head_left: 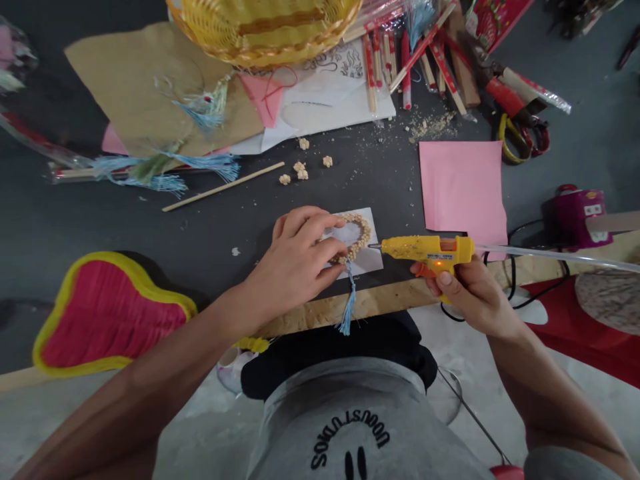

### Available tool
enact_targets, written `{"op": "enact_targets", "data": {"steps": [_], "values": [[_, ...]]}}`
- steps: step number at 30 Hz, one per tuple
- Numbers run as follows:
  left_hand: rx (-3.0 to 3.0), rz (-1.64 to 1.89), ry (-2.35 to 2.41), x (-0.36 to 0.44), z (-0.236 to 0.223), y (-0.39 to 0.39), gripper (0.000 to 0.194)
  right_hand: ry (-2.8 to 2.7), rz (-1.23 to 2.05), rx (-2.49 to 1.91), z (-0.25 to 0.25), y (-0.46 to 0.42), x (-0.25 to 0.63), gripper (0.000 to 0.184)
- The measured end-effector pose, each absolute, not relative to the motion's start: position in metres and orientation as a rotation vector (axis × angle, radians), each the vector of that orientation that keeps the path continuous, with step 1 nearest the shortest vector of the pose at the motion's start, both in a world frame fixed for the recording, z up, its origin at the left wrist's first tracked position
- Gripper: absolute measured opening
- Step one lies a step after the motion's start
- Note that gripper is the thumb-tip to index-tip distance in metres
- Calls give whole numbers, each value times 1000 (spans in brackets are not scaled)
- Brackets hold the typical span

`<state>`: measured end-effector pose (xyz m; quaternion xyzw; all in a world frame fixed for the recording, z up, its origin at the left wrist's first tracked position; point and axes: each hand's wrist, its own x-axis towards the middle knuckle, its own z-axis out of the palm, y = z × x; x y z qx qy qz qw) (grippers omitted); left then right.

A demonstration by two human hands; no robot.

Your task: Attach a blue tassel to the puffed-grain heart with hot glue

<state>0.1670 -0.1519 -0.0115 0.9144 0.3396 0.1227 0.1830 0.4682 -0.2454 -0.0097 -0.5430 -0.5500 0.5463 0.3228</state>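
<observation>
My left hand (300, 250) presses down on a small white card (367, 257) near the table's front edge, fingers pinched on a ring of beige beads (361, 235) that lies on the card. A light blue tassel (349, 303) hangs from the ring over the edge. My right hand (467, 287) grips a yellow hot glue gun (425, 249); its nozzle points left and ends just short of the beaded ring. A clear glue stick (555, 256) juts out of the gun's back to the right.
Loose beige beads (301, 170) and a thin wooden stick (223, 187) lie behind the card. A pink paper sheet (463, 187) sits to the right, scissors (520, 133) and chopstick packs (415, 60) beyond. A yellow basket (260, 30), brown paper (145, 80), blue tassels (165, 170).
</observation>
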Motion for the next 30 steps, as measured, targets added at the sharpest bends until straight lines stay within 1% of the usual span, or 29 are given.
{"op": "enact_targets", "data": {"steps": [3,11,17,22,26,30], "values": [[2550,335,987,167,-10,-153,11,-1469,1412,-1441,-8,-245,469,35],[2458,381,1008,164,-7,-156,12,-1513,1430,-1444,-3,-245,461,30],[2416,454,1050,158,-4,-158,12,-1504,1424,-1447,-4,-246,458,34],[2317,411,1134,155,5,-168,12,-1461,1467,-1406,-4,-248,456,32],[2172,488,1267,151,12,-179,10,-1425,1514,-1363,-5,-252,450,30],[2059,561,1283,150,12,-184,9,-1479,1494,-1324,-7,-253,445,28]]}}
